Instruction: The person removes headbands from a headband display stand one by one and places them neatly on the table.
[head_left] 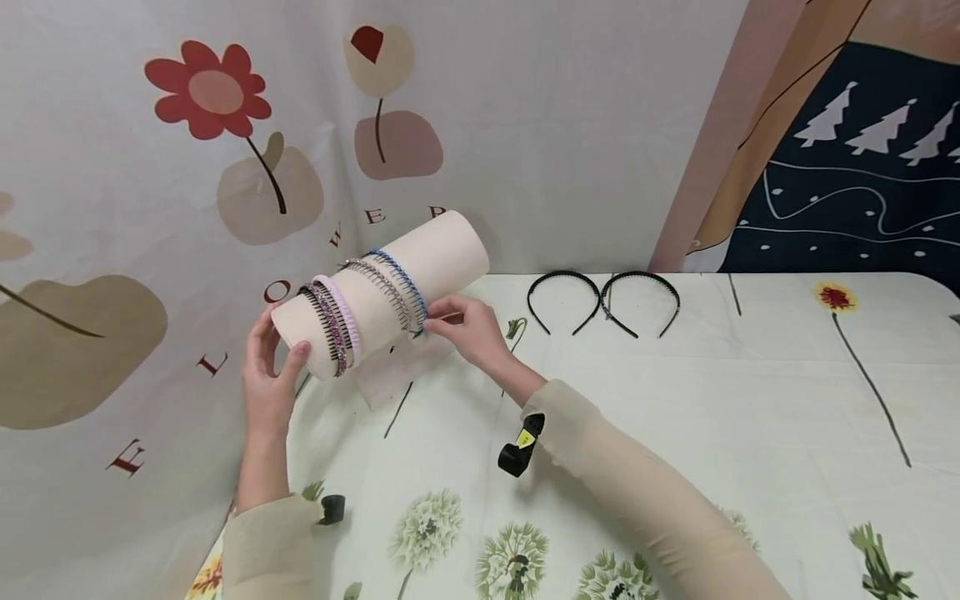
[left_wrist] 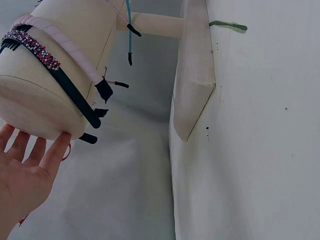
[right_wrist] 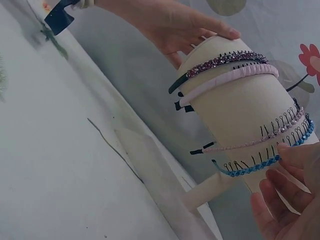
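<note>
A cream cylindrical headband stand sits tilted on its post and base at the back left of the table. My left hand grips its near left end, thumb and fingers spread across the rim. My right hand pinches the blue beaded headband near its lower front end. Beside that is a thin pinkish beaded headband. Farther left sit a pale lilac wrapped headband and a dark headband with pink-purple beads. Small looped wire teeth line the blue and pinkish headbands.
Two black headbands lie side by side on the table's back edge, right of the stand. The table wears a white flower-print cloth. A printed curtain hangs close behind the stand. The stand's flat base rests on the cloth.
</note>
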